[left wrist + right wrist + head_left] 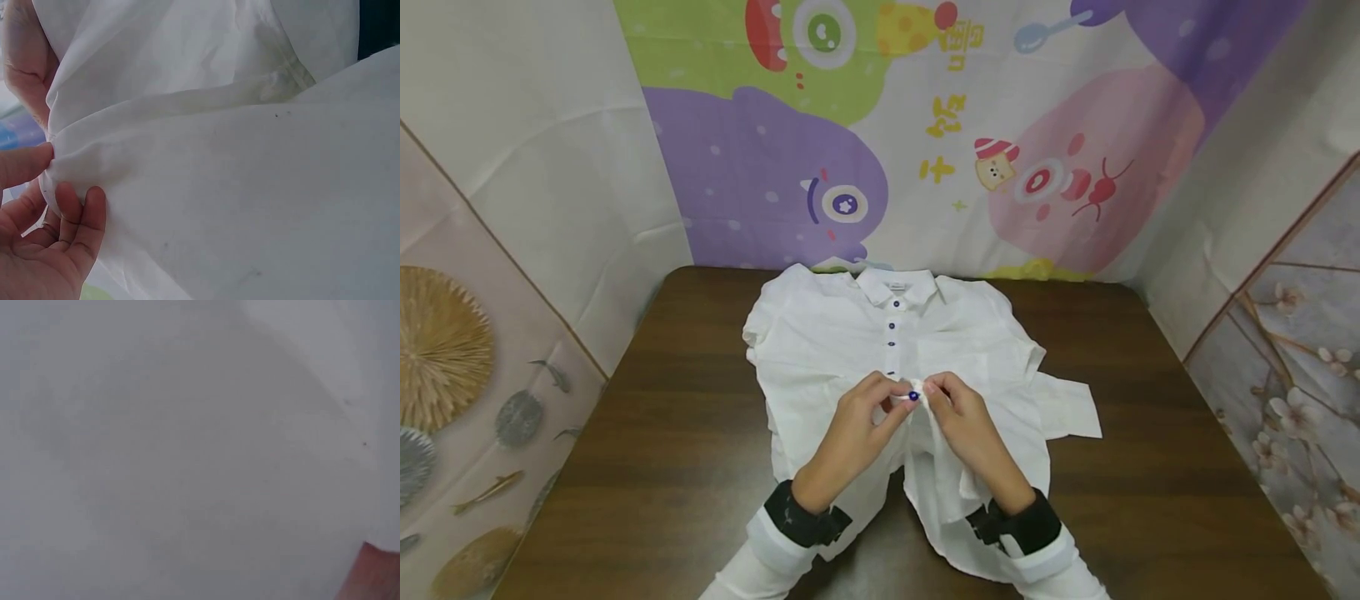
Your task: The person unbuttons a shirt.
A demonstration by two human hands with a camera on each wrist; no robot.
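A white shirt [820, 350] lies face up on the table, collar at the far side. Dark blue buttons [891, 326] run down its front placket. Midway down, my left hand [859, 425] pinches the placket beside a dark blue button [913, 396], the cloth lifted off the table. Just to the right, my right hand [966, 429] pinches the other front edge between thumb and fingers. In the left wrist view, the left hand [56, 231] holds the edge of the white cloth. Cloth fills most of the right wrist view, with a bit of the right hand [375, 575] at the corner.
The brown wooden table [692, 375] extends on both sides of the shirt. One sleeve [1071, 408] sticks out to the right. A cartoon-printed cloth [925, 225] hangs behind the table's far edge. Black straps [801, 517] circle both wrists.
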